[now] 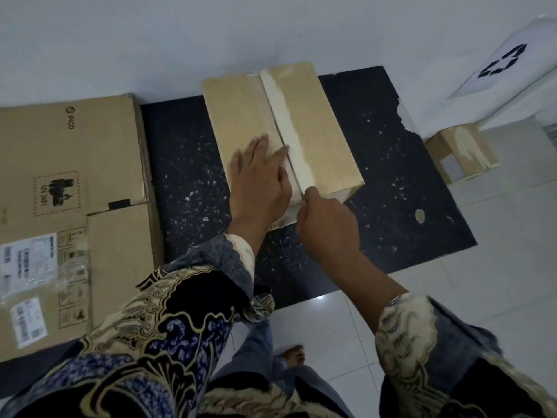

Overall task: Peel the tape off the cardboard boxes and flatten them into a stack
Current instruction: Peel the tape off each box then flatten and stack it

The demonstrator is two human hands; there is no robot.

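My right hand pinches the near end of the tape at the box edge; my left hand lies flat, fingers spread, pressing the lid on the dark mat. I'd judge a low, steady pull along the seam best, bracing firmly.

White tiled floor, black speckled mat with torn edge, recycling-symbol sheet on pale wall
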